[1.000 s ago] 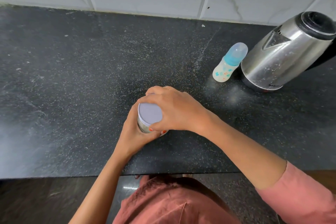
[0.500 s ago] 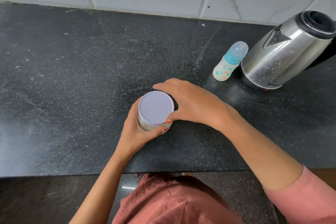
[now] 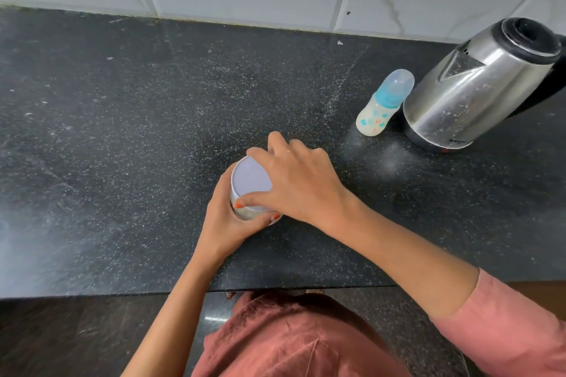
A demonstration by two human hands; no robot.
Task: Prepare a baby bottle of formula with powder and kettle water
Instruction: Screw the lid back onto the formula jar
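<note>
The task looks to be at its very start. The left hand is wrapped around the side of a small round metal tin standing on the black speckled stone counter, steadying it, while the right hand lies over the tin's flat pale lilac plastic lid, thumb at the near rim and fingertips curled over the far rim, as if to pry or twist it off. The lid appears seated on the tin, so no powder is out yet; no scoop is in view. Beyond and to the right of the right hand, well apart from it, stands the small translucent baby bottle with a blue collar and a clear domed cap on top, so it is unopened and, by its look, not filled. Just beside the bottle, further right, sits the stainless steel electric kettle with a black lid, untouched. Opening the tin, uncapping the bottle, dosing powder, pouring water and mixing all seem left to do.
</note>
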